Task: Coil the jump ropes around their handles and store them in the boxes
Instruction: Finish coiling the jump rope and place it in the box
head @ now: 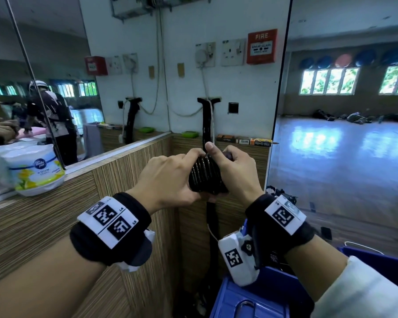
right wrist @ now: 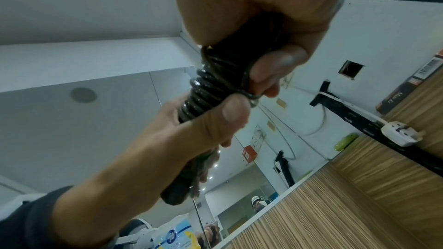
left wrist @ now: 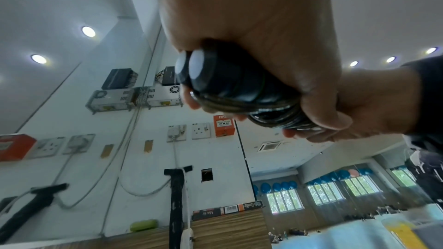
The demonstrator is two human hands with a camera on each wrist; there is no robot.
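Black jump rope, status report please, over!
Left hand and right hand both grip the black jump rope, coiled round its handles. Blue plastic box waits below. Nothing in the way.

One coiled jump rope (head: 205, 175), two hands, one blue box (head: 257, 299), one tissue pack (head: 36, 171)

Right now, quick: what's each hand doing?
Left hand: gripping the coiled jump rope bundle.
Right hand: gripping the same bundle's other end, thumb pressed on the coils.
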